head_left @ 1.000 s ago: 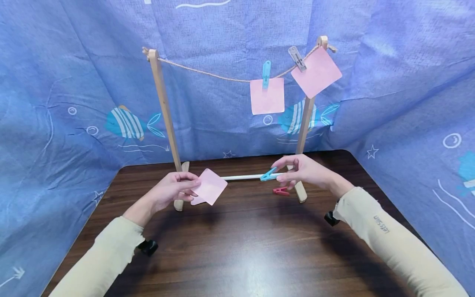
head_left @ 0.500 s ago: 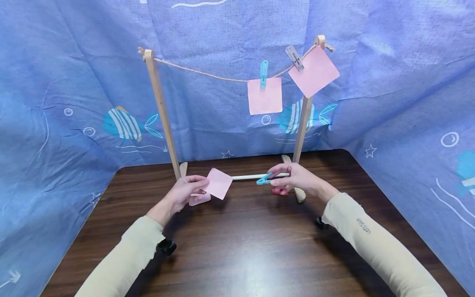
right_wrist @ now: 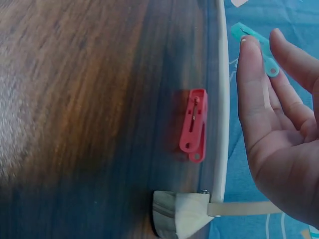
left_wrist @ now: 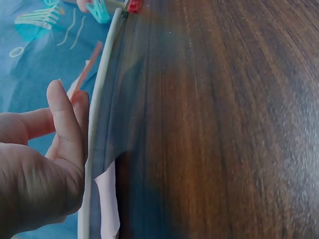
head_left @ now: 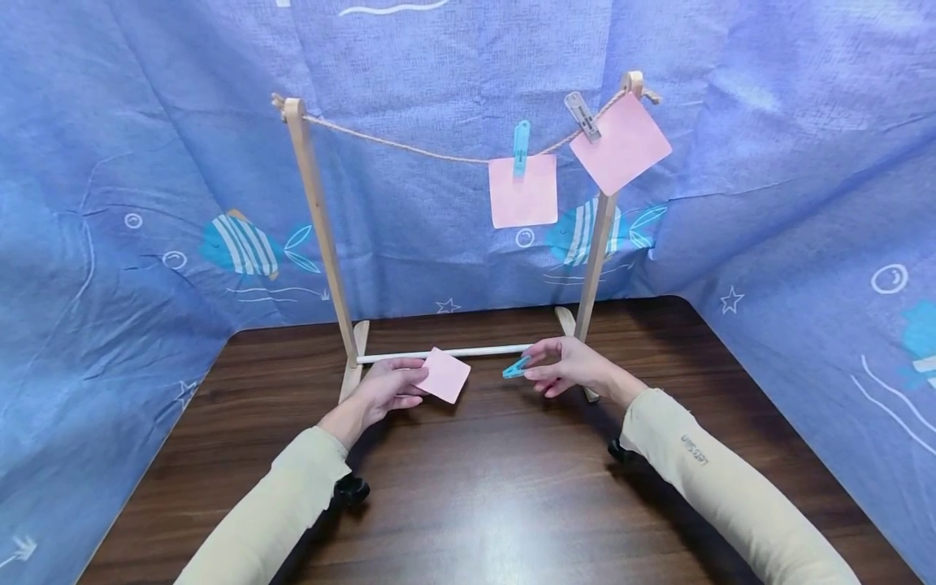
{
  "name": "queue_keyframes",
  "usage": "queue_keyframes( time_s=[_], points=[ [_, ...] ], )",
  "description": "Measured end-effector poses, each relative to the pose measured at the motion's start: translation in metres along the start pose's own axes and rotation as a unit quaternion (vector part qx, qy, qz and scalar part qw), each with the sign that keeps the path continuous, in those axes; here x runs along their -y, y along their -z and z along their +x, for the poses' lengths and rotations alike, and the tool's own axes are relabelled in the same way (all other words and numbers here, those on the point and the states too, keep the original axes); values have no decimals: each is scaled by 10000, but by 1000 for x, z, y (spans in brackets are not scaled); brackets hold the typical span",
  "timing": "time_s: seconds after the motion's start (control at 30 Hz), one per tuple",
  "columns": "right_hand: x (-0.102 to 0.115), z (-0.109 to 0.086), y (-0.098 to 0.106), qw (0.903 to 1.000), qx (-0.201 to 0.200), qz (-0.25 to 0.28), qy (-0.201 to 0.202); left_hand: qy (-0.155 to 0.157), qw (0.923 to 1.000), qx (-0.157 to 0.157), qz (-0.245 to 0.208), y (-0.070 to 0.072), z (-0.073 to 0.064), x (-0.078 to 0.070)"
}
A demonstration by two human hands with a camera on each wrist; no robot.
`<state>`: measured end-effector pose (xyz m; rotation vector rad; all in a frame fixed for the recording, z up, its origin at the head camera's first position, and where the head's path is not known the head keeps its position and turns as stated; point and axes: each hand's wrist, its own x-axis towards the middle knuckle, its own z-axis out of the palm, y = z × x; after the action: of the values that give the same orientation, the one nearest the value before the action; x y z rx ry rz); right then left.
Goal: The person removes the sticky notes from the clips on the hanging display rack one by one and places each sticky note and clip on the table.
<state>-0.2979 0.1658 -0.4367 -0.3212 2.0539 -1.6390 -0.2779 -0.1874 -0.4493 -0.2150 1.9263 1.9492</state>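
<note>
Between thumb and fingers, my left hand (head_left: pixel 383 388) pinches a square of pink paper (head_left: pixel 449 376), seen edge-on in the left wrist view. A turquoise clothespin (head_left: pixel 516 368) is held by my right hand (head_left: pixel 570 366), to the right of the paper and apart from it. In the right wrist view the fingers grip that clothespin (right_wrist: pixel 266 57) near its handle end. A red clothespin (right_wrist: pixel 194 124) lies on the table below the right hand, hidden from the head view. Another pink paper (left_wrist: pixel 107 201) lies under the left hand.
A wooden stand has a left post (head_left: pixel 318 219), a right post (head_left: pixel 601 236) and a white bottom bar (head_left: pixel 483 352). From its rope (head_left: pixel 409 149) hang a pink square (head_left: pixel 522 203) on a blue clothespin (head_left: pixel 521 146) and another pink square (head_left: pixel 625 150) on a grey clothespin (head_left: pixel 581 115).
My left hand has moved right with the paper, and my right hand slightly left and down with the turquoise clothespin. The two are closer together and lower.
</note>
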Motion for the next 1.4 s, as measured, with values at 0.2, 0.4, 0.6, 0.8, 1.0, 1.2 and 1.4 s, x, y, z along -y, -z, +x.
queue_keyframes(
  time_s=[0.2,0.4,0.6,0.8,1.0,1.2,1.4],
  points=[
    [-5,4,-3,9998,-72,-15,-186,22,9998,39,-200,-1,3,5],
    [-6,7,-2,9995,-24,-81,-296,14,9991,165,-398,0,5,7],
    [-6,11,0,9994,-22,-168,-296,49,9983,336,-472,2,4,6],
    [-10,13,-3,9990,-69,-106,-421,-116,9976,250,-629,3,2,9],
    [-9,13,-3,9986,-53,-127,-504,-101,9969,142,-765,1,3,8],
    [-9,14,-4,9978,-120,-199,-621,-69,9967,130,-797,0,3,9],
    [-10,17,-5,9966,-165,-251,-766,-10,9979,247,-597,0,1,9]
  ],
)
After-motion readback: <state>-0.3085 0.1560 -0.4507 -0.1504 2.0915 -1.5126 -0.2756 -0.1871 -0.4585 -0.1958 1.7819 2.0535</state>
